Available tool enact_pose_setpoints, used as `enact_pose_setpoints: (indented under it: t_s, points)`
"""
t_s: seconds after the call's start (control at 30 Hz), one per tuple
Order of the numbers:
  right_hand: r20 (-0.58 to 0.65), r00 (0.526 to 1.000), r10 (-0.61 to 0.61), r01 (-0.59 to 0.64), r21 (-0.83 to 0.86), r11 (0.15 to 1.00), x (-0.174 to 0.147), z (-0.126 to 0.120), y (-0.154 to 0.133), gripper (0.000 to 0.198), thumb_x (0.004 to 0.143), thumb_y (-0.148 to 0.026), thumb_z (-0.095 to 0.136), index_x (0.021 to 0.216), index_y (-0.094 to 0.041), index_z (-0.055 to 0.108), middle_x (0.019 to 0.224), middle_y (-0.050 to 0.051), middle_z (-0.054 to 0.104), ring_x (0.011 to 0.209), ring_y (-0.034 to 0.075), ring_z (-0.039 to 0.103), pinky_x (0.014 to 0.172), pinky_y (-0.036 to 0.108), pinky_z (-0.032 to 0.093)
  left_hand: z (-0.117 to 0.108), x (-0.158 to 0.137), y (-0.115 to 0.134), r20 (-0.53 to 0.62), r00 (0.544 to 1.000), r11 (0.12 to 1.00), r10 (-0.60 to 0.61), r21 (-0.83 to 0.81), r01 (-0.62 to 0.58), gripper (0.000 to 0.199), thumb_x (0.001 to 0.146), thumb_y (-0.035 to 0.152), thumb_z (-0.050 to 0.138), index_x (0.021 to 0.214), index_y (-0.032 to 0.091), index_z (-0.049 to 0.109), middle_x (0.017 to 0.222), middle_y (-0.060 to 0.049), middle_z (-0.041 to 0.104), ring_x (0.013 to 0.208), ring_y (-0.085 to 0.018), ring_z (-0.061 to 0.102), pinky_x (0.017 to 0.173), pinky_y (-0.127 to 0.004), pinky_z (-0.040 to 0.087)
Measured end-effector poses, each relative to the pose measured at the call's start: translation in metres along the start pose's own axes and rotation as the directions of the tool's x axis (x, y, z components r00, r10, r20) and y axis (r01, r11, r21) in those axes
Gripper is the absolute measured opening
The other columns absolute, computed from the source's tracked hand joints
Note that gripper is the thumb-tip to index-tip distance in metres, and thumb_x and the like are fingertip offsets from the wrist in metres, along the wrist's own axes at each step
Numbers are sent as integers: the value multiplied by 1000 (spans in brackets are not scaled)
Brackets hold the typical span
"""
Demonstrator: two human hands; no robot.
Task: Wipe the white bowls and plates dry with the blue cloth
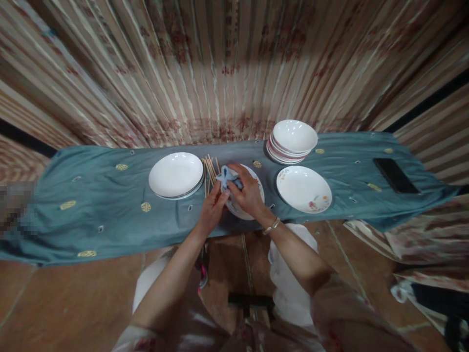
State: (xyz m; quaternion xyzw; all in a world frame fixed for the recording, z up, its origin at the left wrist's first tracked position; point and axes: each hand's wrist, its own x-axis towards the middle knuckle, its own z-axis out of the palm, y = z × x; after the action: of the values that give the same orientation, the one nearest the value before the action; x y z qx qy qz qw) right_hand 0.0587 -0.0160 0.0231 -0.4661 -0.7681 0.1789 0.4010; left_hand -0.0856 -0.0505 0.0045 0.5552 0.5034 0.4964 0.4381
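Note:
A white plate (pixel 240 211) is in front of me at the middle of the table, partly hidden by my hands. My left hand (pixel 213 208) is closed at the left edge of this plate, its thumb on the rim. In my right hand (pixel 247 189) is a light blue cloth (pixel 226 175), bunched over the plate's upper surface. Several wooden chopsticks (pixel 210 171) lie just left of the plate, beside my left hand. Farther left sits a stack of white plates (pixel 176 173). To the right of my hands lies a white plate with flower prints (pixel 304 188).
A stack of white bowls (pixel 293 139) with red bands stands at the back right. A dark phone (pixel 395 175) lies near the table's right end. Blue-green patterned cloth (pixel 120 220) covers the narrow table. Striped curtains (pixel 227 88) hang close behind it.

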Motion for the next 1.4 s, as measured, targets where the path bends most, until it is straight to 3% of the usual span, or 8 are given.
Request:
enact_pose_setpoints:
  t_s: [0.13,0.27,0.4,0.53,0.67,0.8,1.2,1.4]
  points:
    - [-41,998,-57,57,-6,998,0,-1,-4,37,100,-27,46,135,-26,57,146,9,57,140,25,50,120,46,42,1,0,-3,-17,1000,1000,-12,-4,12,69,87,57,61,143,17,58,150,-13,57,140,-29,53,120,-46,38]
    - [-25,994,-108,108,-4,994,-1,0,-5,32,103,-25,42,126,-26,64,148,8,57,139,23,53,119,42,43,1,0,-5,-23,999,999,-50,16,50,65,89,58,59,139,17,61,140,-12,65,134,-30,58,115,-47,44]
    - [77,989,-122,125,-38,991,1,4,2,40,102,-20,41,135,-25,62,153,7,52,142,23,51,120,40,42,-1,0,-5,-42,997,997,-62,43,64,62,89,54,60,138,15,62,144,-14,63,139,-30,53,119,-45,40]
    - [46,993,-106,109,-76,991,8,9,14,45,102,-19,38,143,-21,56,155,10,51,143,23,50,121,42,42,-2,0,2,4,1000,1000,7,16,-7,61,90,49,59,143,19,58,155,-11,52,147,-28,44,124,-44,30]
    - [14,998,-56,58,-138,989,15,8,28,45,102,-21,38,143,-16,56,153,14,53,140,23,52,120,43,43,-2,-3,9,27,999,999,-17,-33,18,60,91,46,59,145,21,56,151,-9,57,136,-27,55,117,-41,41]
    - [1,1000,8,-8,-207,978,19,5,38,43,100,-19,41,139,-11,58,148,19,57,134,28,58,116,47,46,-2,-5,10,39,997,997,-59,-48,61,62,91,45,60,147,18,54,131,-10,70,109,-24,67,98,-37,54]
    - [56,976,210,-159,-475,866,16,-16,52,28,99,-14,44,116,-12,66,120,20,71,104,26,68,94,38,53,-2,-5,5,15,997,995,-72,-68,73,66,89,49,62,146,18,55,99,-6,74,86,-19,65,83,-34,56]
    - [125,936,328,-205,-563,800,8,-25,50,23,101,-16,45,112,-11,65,117,21,71,102,27,68,90,36,51,-1,-6,9,3,996,994,-91,-68,91,62,89,46,63,144,19,57,84,-3,71,80,-18,63,73,-29,56]
